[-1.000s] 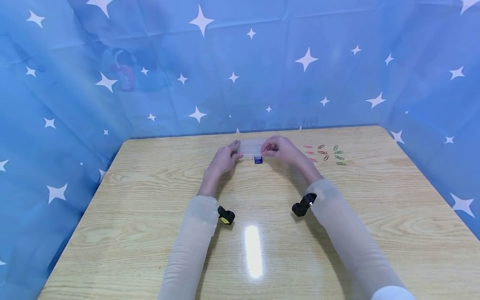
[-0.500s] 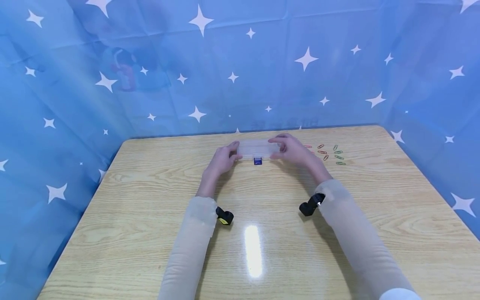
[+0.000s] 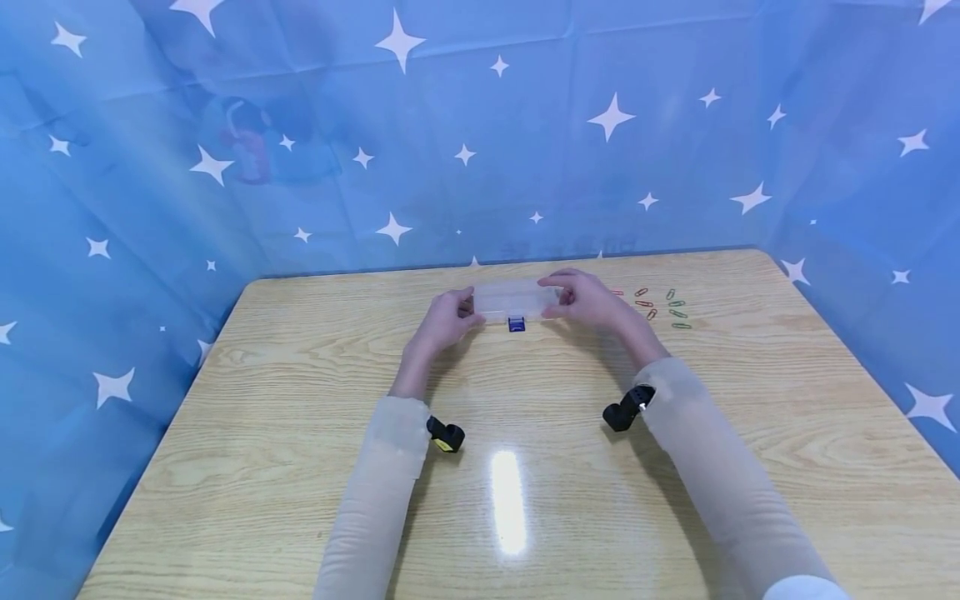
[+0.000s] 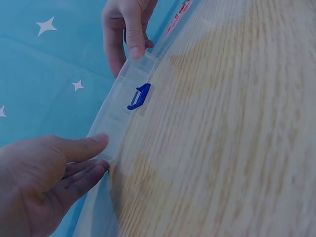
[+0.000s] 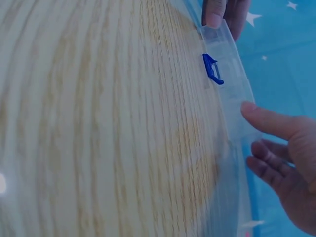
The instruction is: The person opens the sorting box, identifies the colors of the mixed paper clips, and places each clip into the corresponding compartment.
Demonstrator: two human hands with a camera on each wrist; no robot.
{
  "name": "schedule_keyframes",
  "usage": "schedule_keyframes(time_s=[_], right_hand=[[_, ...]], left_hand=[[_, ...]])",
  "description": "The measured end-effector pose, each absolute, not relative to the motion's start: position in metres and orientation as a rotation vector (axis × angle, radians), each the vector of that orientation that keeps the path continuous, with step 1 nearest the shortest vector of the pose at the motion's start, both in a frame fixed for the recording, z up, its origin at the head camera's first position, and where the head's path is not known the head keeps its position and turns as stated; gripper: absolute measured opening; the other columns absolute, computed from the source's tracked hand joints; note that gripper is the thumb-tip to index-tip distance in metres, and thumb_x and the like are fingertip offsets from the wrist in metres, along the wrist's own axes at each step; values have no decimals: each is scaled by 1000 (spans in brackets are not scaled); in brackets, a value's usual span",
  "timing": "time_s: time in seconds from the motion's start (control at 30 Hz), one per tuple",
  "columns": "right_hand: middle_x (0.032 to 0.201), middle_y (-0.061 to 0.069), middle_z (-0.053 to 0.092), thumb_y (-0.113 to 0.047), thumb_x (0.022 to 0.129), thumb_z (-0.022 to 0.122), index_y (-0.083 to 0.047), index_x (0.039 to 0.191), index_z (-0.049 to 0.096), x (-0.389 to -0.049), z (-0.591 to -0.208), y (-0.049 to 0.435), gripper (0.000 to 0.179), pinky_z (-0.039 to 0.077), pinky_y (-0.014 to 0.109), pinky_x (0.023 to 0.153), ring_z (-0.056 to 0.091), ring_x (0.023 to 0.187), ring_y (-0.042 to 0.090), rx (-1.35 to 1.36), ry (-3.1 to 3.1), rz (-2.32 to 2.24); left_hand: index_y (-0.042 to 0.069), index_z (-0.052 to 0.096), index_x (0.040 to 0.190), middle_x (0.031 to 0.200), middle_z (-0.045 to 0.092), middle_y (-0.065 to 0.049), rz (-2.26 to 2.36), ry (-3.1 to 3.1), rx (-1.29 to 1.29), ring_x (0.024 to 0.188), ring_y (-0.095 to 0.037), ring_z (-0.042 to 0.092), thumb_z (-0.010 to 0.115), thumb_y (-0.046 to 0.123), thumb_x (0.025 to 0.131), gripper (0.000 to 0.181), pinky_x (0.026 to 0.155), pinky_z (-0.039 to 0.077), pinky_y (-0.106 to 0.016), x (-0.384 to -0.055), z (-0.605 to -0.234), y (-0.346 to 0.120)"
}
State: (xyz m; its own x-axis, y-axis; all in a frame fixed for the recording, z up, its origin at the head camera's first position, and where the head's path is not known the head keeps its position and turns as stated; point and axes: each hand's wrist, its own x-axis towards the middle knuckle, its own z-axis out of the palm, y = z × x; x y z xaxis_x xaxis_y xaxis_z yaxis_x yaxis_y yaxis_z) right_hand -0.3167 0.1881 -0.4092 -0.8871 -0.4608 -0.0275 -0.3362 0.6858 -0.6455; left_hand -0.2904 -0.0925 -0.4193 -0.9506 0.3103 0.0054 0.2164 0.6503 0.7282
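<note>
A clear plastic box (image 3: 506,301) with a blue latch (image 3: 517,324) lies near the table's far edge. Its latch sticks out from the front side; I cannot tell whether the lid is fully down. My left hand (image 3: 444,320) holds the box's left end, the thumb on the front side, as the left wrist view shows with the thumb (image 4: 98,144). At the opposite end my right hand (image 3: 587,302) grips the box between thumb and fingers, its thumb (image 5: 252,111) lying along the front. Dividers show faintly through the plastic; the contents are hard to make out.
Right of the box lie several paper clips: red ones (image 3: 643,304) and green ones (image 3: 678,313), with pink ones partly hidden by my right hand. A blue star-patterned curtain (image 3: 465,125) hangs behind the wooden table (image 3: 262,433).
My right hand has moved right, from near the latch to the box's right end, covering most of the pink clips. My left hand stays at the left end. The box has hardly shifted.
</note>
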Motion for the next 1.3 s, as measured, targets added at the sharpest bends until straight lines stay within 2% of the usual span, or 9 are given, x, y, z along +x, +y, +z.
schedule_keyframes(time_s=[0.3, 0.43, 0.63, 0.77, 0.83, 0.9, 0.97, 1.07, 1.3], right_hand=[[143, 18, 49, -27, 100, 67, -6, 149, 50, -316, -406, 191, 56, 45, 37, 68, 53, 73, 21, -698, 2701, -964], [151, 18, 45, -29, 103, 62, -7, 148, 51, -317, -406, 192, 52, 47, 39, 74, 55, 79, 23, -713, 2711, -967], [150, 17, 48, -29, 106, 55, -7, 149, 50, -317, -406, 192, 48, 47, 40, 65, 51, 68, 25, -702, 2712, -995], [147, 17, 52, -34, 108, 49, -6, 149, 50, -321, -407, 192, 49, 52, 47, 83, 61, 93, 32, -691, 2753, -989], [147, 17, 53, -37, 109, 46, -8, 149, 50, -322, -408, 191, 50, 49, 47, 91, 60, 104, 32, -676, 2770, -997], [132, 20, 61, -42, 109, 43, -9, 149, 50, -323, -408, 190, 53, 49, 46, 87, 60, 99, 33, -643, 2774, -1017], [114, 21, 65, -44, 109, 41, -8, 150, 49, -325, -409, 189, 55, 48, 44, 76, 57, 86, 31, -594, 2771, -1067], [94, 18, 61, -46, 108, 40, -6, 148, 50, -328, -410, 186, 57, 44, 40, 63, 52, 73, 29, -518, 2767, -1152], [108, 18, 64, -50, 108, 39, -1, 132, 57, -337, -412, 176, 58, 49, 41, 67, 62, 86, 32, -399, 2798, -1302]], left_hand=[[-4, 40, 151, 130, 60, -19, 1272, 2699, 394, 116, -29, 61, 67, 16, 100, 61, 98, 51, -37, -289, -421, -95], [-3, 43, 150, 130, 61, -18, 1311, 2682, 382, 116, -29, 61, 67, 19, 100, 59, 98, 52, -38, -291, -426, -97], [-3, 47, 147, 130, 62, -18, 1349, 2669, 384, 119, -30, 60, 63, 24, 102, 55, 99, 51, -40, -292, -428, -98], [-3, 48, 147, 130, 62, -19, 1366, 2663, 387, 119, -30, 59, 61, 23, 104, 52, 99, 51, -40, -292, -429, -99], [-4, 48, 146, 129, 62, -19, 1372, 2664, 384, 118, -30, 60, 61, 22, 103, 52, 98, 51, -40, -292, -429, -99], [-4, 48, 146, 128, 63, -19, 1382, 2661, 379, 117, -30, 60, 62, 22, 103, 52, 98, 51, -40, -293, -429, -99], [-4, 48, 146, 127, 63, -19, 1394, 2657, 371, 117, -30, 60, 62, 21, 103, 52, 98, 51, -40, -293, -429, -99], [-4, 50, 145, 126, 63, -19, 1410, 2652, 358, 116, -29, 61, 62, 21, 102, 51, 98, 51, -39, -293, -429, -100], [-5, 53, 142, 122, 64, -18, 1428, 2654, 337, 112, -29, 61, 64, 20, 101, 49, 93, 53, -38, -289, -428, -99]])
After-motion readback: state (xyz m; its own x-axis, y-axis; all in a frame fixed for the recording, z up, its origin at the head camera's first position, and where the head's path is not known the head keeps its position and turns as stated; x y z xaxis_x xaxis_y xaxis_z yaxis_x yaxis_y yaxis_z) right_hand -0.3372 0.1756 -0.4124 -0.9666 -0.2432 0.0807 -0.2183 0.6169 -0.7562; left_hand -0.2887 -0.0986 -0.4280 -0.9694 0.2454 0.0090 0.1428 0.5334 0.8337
